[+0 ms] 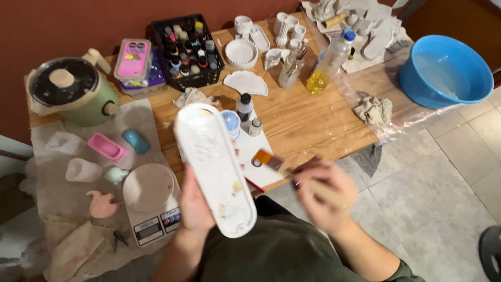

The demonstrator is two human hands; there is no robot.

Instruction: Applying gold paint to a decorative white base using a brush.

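My left hand (194, 201) grips a long white oval tray (214, 167) by its lower left edge and holds it tilted above the front of the wooden table (308, 117). My right hand (326, 193), blurred, is closed around the wooden handle of a flat paintbrush (267, 159) with an orange ferrule. The bristles point left, close to the tray's right edge, over a white sheet (258, 146). Just behind the tray stand a small black-capped bottle (243, 106), a blue-lidded jar (231, 124) and a tiny vial (255, 126).
A kitchen scale (151, 201) with a round dish, pink and blue moulds (107, 147) and a green pot (73, 91) lie left. A black crate of paint bottles (187, 51), white plaster pieces (245, 81), a bottle of yellow liquid (329, 62) and a blue basin (446, 70) sit behind and right.
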